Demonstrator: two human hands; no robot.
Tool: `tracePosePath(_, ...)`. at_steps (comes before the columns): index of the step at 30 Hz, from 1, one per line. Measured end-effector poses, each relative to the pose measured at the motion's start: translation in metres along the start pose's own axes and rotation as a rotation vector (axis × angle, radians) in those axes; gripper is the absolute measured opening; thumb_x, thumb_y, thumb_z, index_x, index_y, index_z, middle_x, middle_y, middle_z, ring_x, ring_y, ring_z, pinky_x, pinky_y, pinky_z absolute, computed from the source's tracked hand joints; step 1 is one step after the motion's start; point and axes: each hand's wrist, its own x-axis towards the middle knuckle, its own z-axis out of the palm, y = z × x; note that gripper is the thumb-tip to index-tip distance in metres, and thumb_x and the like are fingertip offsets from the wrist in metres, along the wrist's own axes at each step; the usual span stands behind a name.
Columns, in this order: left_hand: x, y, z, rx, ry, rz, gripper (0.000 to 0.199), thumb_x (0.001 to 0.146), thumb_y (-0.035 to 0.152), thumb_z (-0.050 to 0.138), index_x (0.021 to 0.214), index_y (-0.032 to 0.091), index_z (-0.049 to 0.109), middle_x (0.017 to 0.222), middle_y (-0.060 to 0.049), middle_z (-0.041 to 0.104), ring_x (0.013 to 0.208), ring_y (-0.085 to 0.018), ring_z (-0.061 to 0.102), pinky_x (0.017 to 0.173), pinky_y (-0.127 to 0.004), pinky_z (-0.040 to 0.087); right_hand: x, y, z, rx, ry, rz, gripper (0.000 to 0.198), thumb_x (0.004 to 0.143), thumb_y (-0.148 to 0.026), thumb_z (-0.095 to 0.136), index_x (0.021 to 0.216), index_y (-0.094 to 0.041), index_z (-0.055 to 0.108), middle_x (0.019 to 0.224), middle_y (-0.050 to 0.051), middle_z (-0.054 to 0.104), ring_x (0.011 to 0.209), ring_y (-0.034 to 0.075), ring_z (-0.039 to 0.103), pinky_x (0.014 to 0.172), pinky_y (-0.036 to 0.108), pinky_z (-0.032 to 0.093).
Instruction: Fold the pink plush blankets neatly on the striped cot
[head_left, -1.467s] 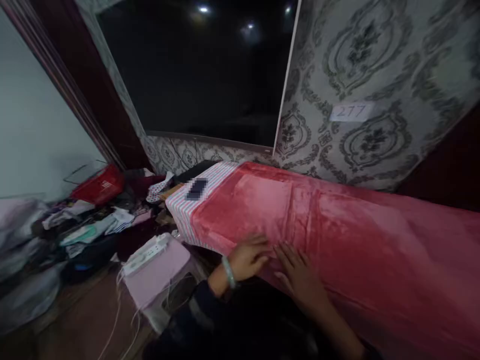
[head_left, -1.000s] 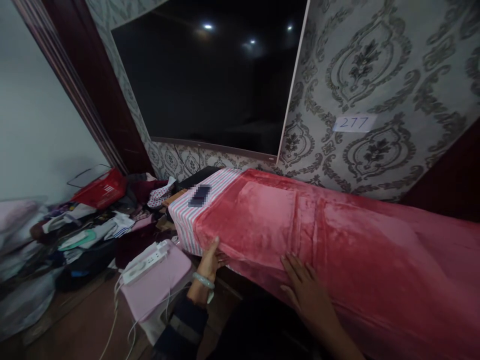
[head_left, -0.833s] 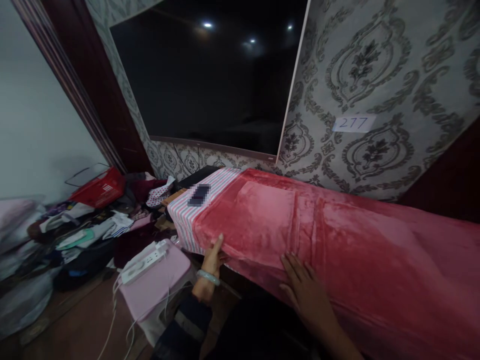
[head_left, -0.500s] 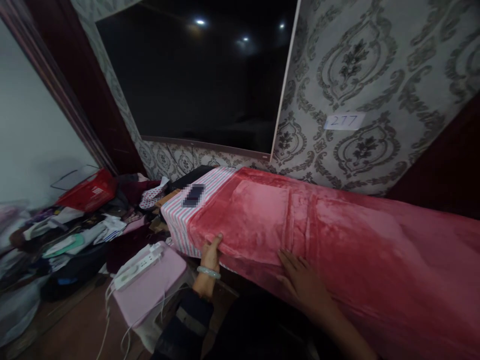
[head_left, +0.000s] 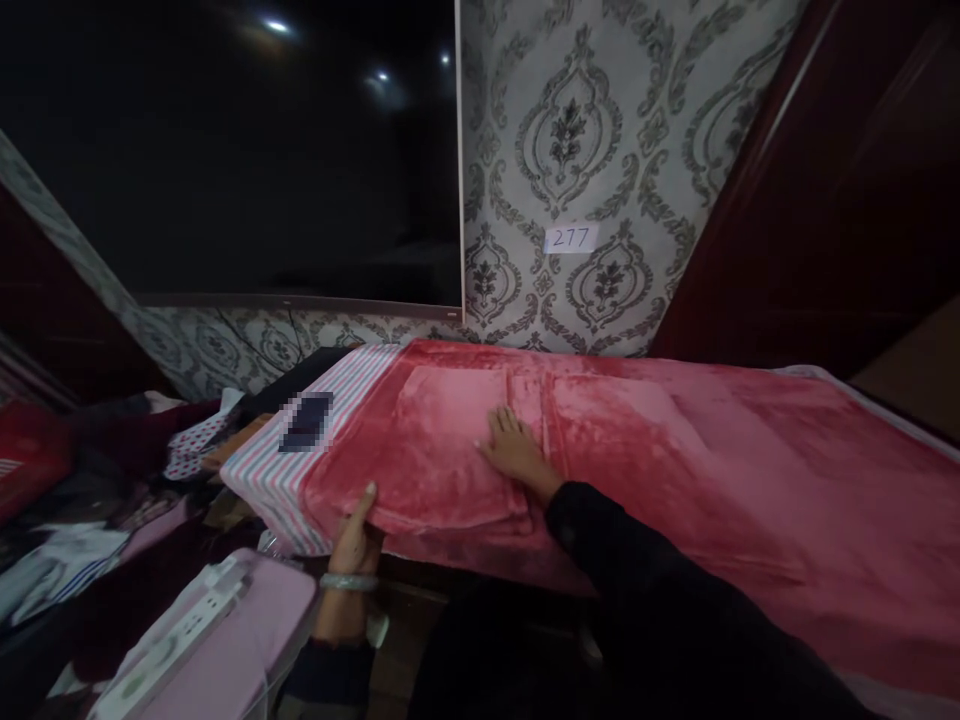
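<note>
A folded piece of red plush cloth point(head_left: 450, 440) lies on a longer red plush blanket point(head_left: 720, 470) spread over a low surface. My right hand point(head_left: 514, 445) rests flat on the folded piece near its right edge, fingers stretched out. At the near left corner, my left hand point(head_left: 356, 540), with a pale bangle at the wrist, holds the cloth's edge. Its thumb is on top; its other fingers are mostly hidden below. Left of the red cloth, a striped cloth point(head_left: 259, 475) carries a blurred dark object point(head_left: 306, 422).
A large television point(head_left: 300, 170) hangs on the patterned wall, beside a label reading 277 point(head_left: 571, 238). A white power strip point(head_left: 172, 640) lies on a pink-topped box point(head_left: 262, 610) at lower left. Clothes point(head_left: 67, 560) are heaped behind it.
My right hand has moved from the near edge up onto the folded cloth and lies flat there. My left hand stays at the near left edge. The view has turned right.
</note>
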Motion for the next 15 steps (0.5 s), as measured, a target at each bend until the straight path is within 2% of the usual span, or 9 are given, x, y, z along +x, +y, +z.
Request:
tracePosePath(4,-0.002,0.003,0.005,0.051,-0.008,0.009,0.030,0.077,0.011,0.074,0.106,0.019,0.074,0.102,-0.006,0.079,0.103,-0.024,0.074,0.098,-0.035,0.060,-0.002,0.010,0.015,0.048,-0.041,-0.001,0.076,0.100,-0.048,0.043,0.160,-0.004,0.024,0.168,0.021,0.013,0.156,0.030,0.005,0.124,0.048,0.011)
tracePosePath(9,-0.002,0.014,0.026,0.077,-0.087,0.105,0.031,0.070,0.017,0.079,0.100,0.021,0.077,0.103,-0.003,0.079,0.109,-0.025,0.072,0.098,-0.033,0.059,0.017,0.008,-0.003,0.332,-0.134,0.104,0.074,0.101,-0.048,0.044,0.161,-0.009,0.024,0.167,0.019,0.016,0.156,0.030,0.007,0.124,0.052,0.011)
tracePosePath(12,0.001,0.026,0.050,0.092,-0.136,0.128,0.031,0.062,0.022,0.085,0.093,0.020,0.077,0.097,-0.002,0.079,0.104,-0.026,0.073,0.096,-0.035,0.060,0.023,0.009,-0.015,0.474,-0.129,0.170,0.077,0.101,-0.054,0.041,0.161,-0.008,0.024,0.166,0.020,0.021,0.155,0.030,0.015,0.124,0.048,0.017)
tracePosePath(15,-0.001,0.038,0.089,0.114,-0.212,0.158,0.037,0.052,0.027,0.090,0.084,0.017,0.075,0.084,-0.002,0.077,0.095,-0.027,0.073,0.092,-0.038,0.060,0.012,0.018,-0.021,0.607,-0.064,0.164,0.076,0.103,-0.061,0.030,0.161,-0.012,0.026,0.166,0.015,0.026,0.153,0.025,0.026,0.122,0.040,0.026)
